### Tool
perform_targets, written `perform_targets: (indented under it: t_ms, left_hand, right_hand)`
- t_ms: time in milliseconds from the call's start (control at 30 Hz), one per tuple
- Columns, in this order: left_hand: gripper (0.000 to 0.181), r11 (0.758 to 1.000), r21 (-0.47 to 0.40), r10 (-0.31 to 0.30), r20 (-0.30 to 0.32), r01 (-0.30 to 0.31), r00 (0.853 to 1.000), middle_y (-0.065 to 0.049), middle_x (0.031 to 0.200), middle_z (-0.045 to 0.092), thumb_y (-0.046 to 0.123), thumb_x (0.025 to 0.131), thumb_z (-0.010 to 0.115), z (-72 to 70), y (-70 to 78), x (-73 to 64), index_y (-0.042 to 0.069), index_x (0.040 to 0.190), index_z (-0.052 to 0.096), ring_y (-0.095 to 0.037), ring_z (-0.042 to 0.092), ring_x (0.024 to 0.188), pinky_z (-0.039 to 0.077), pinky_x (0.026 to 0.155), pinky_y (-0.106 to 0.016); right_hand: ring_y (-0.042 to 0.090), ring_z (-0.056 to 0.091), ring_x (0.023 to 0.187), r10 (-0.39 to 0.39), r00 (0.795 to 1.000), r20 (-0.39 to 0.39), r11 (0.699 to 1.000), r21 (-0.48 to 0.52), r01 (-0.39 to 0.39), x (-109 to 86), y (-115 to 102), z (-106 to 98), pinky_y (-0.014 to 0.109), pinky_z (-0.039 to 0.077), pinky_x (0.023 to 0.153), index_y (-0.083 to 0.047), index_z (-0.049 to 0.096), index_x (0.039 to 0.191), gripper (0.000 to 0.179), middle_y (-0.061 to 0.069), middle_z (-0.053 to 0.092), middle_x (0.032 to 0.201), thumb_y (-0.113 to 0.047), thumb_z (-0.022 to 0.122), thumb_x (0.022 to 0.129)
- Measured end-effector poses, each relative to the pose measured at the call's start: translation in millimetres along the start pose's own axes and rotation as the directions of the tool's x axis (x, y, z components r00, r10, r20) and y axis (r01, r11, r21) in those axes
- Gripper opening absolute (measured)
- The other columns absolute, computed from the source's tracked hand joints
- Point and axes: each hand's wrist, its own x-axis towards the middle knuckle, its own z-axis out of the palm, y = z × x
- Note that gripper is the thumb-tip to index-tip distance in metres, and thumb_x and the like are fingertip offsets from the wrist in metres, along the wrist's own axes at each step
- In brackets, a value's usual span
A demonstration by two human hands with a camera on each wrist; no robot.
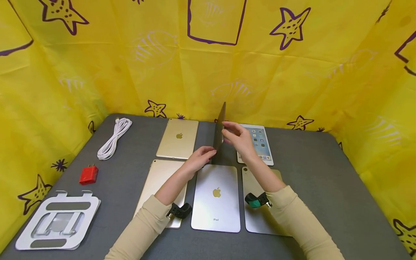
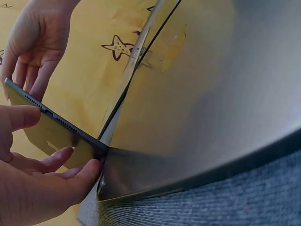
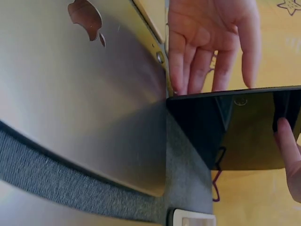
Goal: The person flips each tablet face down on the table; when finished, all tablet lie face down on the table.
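Observation:
Both hands hold a tablet (image 1: 220, 126) up on edge above the back middle of the table. Its dark screen, with a round home button (image 3: 241, 101), faces the right side. Along its near edge, speaker holes and a port show in the left wrist view. My left hand (image 1: 199, 159) grips the tablet low at this near edge, thumb and fingers against it. Higher up, my right hand (image 1: 239, 139) holds it from the screen side; one finger (image 3: 288, 155) is seen against the glass. Part of the right hand's grip is hidden in the head view.
Gold tablets (image 1: 180, 139) (image 1: 162, 177) lie face down at left. A silver iPad (image 1: 216, 213) and another tablet (image 1: 260, 213) lie in front; a white tablet (image 1: 260, 139) lies screen up behind. Further left are a white cable (image 1: 113, 141), red charger (image 1: 89, 174) and folding stand (image 1: 58, 222).

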Motion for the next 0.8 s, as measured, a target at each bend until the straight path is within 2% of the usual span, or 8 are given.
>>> perform_targets:
  t_ms: [233, 800]
  left_hand:
    - [0.052, 1.000, 0.005, -0.001, 0.034, 0.001, 0.999, -0.018, 0.138, 0.051, 0.027, 0.097, 0.058, -0.9, -4.4, 0.7, -0.003, 0.138, 0.046, -0.031, 0.049, 0.126, 0.039, 0.106, -0.044]
    - [0.049, 1.000, 0.015, -0.008, 0.026, 0.007, 1.000, -0.018, 0.137, 0.052, 0.027, 0.098, 0.058, 0.9, -8.3, 0.1, -0.002, 0.136, 0.050, -0.033, 0.048, 0.127, 0.037, 0.107, -0.046]
  right_hand:
    - [0.025, 0.060, 0.117, 0.031, 1.000, 0.000, 0.998, 0.050, -0.030, -2.5, 3, -7, 0.030, 0.055, 0.083, -0.004, 0.055, 0.135, 0.043, 0.015, 0.059, 0.133, -0.012, 0.065, 0.094]
    - [0.021, 0.058, 0.119, 0.106, 0.992, -0.066, 0.991, 0.088, -0.100, -8.1, 10, -20, 0.031, 0.054, 0.086, -0.004, 0.056, 0.137, 0.042, 0.013, 0.058, 0.134, -0.012, 0.062, 0.096]
